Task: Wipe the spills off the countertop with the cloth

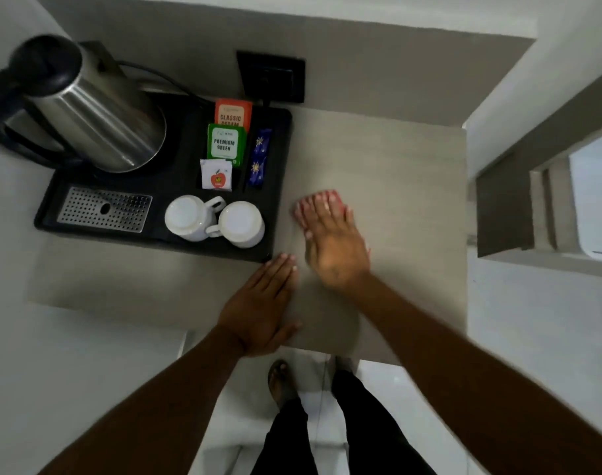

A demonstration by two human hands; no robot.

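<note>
Pressing flat on the countertop [395,173], the right hand [334,248] covers a pink cloth [318,197], of which only a blurred strip shows past the fingertips and along the hand's right edge. Its fingers lie extended and slightly spread over the cloth, pinching nothing. The left hand [258,310] rests palm down near the countertop's near edge, fingers pressed together, thumb out to the right, fingertips just beside the near right corner of a black tray [279,186]. That tray sits on the left and holds a steel kettle [97,114] at the far left, a perforated metal drip grate [104,209], two upturned white cups [214,221] touching each other, and tea sachets [224,142] standing in a slot. No spill is clear on the pale surface.
</note>
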